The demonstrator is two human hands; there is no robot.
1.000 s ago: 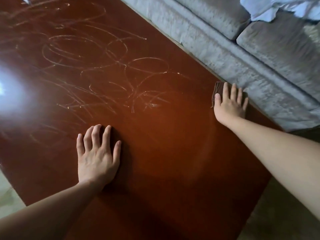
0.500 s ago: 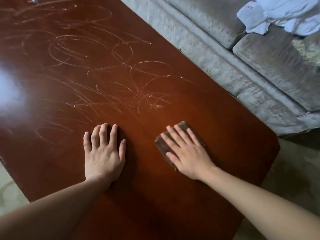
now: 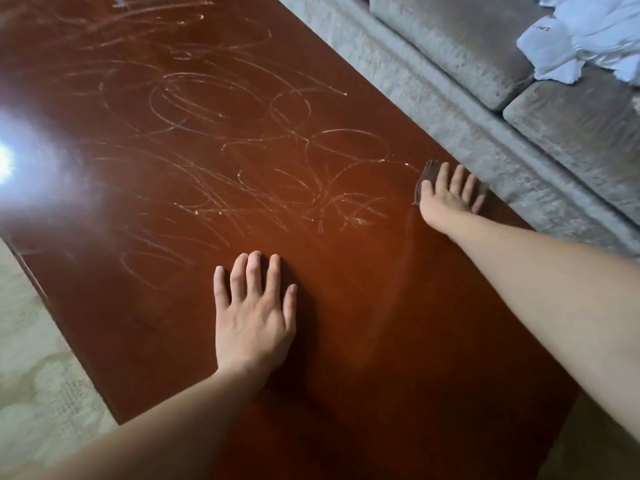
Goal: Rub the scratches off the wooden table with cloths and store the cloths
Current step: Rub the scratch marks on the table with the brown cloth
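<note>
Flat-palmed grip: my right hand (image 3: 446,192) presses the brown cloth (image 3: 427,180) at the surface's (image 3: 381,358) sofa-side edge, left hand (image 3: 254,318) spread empty, bracing. Rubbing underway; next sweep must cross the scratches (image 3: 242,150).

Dim, warm indoor light. A bright white glare patch (image 3: 7,164) sits on the glossy tabletop (image 3: 381,341) at the frame's left edge, far left of the right hand's (image 3: 446,195) grip on the cloth (image 3: 427,176); a soft halo around it washes out the nearby scratches (image 3: 214,140). Soft shadow pools just right of the flat left hand (image 3: 254,317). A faint reflection of the forearm streaks the surface below the grip. Fingertips (image 3: 479,204) at the grip are slightly blurred. Straight edges bow toward the corners, a wide-angle effect.
</note>
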